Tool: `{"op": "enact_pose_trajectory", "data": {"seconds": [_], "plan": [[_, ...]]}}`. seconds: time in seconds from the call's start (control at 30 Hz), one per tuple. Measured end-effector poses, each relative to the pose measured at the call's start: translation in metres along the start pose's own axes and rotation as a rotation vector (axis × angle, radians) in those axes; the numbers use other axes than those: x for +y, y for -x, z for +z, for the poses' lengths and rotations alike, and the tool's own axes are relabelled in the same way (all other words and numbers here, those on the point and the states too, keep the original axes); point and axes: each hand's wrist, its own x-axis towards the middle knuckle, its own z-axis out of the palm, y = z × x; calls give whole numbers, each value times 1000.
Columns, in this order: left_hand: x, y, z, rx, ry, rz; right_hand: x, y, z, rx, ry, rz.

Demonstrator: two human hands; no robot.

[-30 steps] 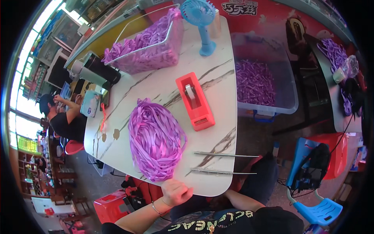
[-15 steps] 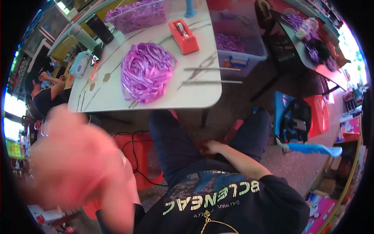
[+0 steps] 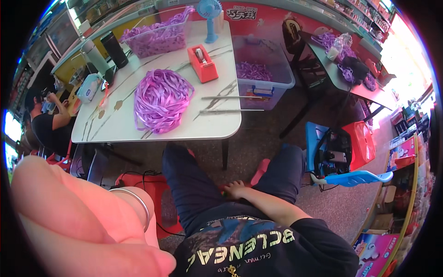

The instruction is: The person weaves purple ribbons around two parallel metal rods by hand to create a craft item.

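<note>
My left hand [image 3: 69, 221] looms large at the lower left, raised off my lap. A band [image 3: 138, 203] circles its wrist. Its fingers look bent in toward the palm, and whatever they may hold is hidden. My right hand [image 3: 235, 189] rests low between my thighs, fingers apart and nothing seen in its grip. A loose heap of shiny purple ribbon [image 3: 162, 101] lies on the marble-patterned table [image 3: 203, 131] before me, touched by neither hand. Two thin metal rods [image 3: 226, 97] lie right of it, jutting past the table's edge. Behind them stands a red tape dispenser [image 3: 203, 67].
A clear tub of purple ribbon [image 3: 157, 44], a blue fan [image 3: 211, 21], a black bottle [image 3: 114, 50] and a wipes pack [image 3: 89, 87] occupy the table. A lidless plastic bin [image 3: 272, 87] stands on the floor. A blue chair [image 3: 360, 177] is at right; a person [image 3: 48, 120] sits at far left.
My left hand, blurred before, has shifted lower left and shows sharply. The view has tilted, so the table appears farther left and lower, and the whole fan shows. My right hand stays on my lap.
</note>
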Motion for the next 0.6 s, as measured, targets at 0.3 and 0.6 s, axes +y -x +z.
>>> {"op": "enact_pose_trajectory", "data": {"seconds": [0.3, 0.6], "plan": [[26, 0, -7, 64, -183, -202, -5, -14, -1, -47, 13, -75], [-109, 60, -31, -690, -373, -497, 8, -12, -6, -124, -1, -24]]}}
